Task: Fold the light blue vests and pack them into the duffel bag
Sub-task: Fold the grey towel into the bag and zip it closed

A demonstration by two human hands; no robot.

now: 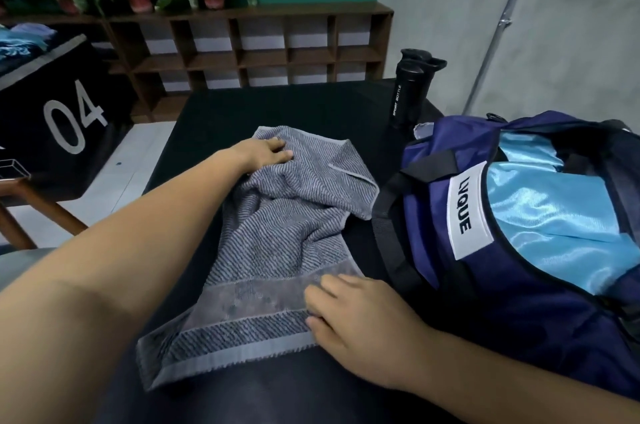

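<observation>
A navy duffel bag [519, 302] with a white LVQUE label lies open at the right of the black table [263, 108]. Shiny light blue vest fabric [554, 209] fills its opening. A grey striped towel [277, 229] lies rumpled across the table's middle. My left hand [266, 151] grips the towel's far corner, fingers curled into the cloth. My right hand [349, 316] rests on the towel's near band, fingers pinching its right edge beside the bag.
Two black sport bottles [407, 94] stand behind the bag. A black box marked 04 [59, 108] with folded clothes on top sits at the left. A brown cubby shelf [249, 49] with potted plants lines the back wall. A wooden chair frame [31, 205] is at left.
</observation>
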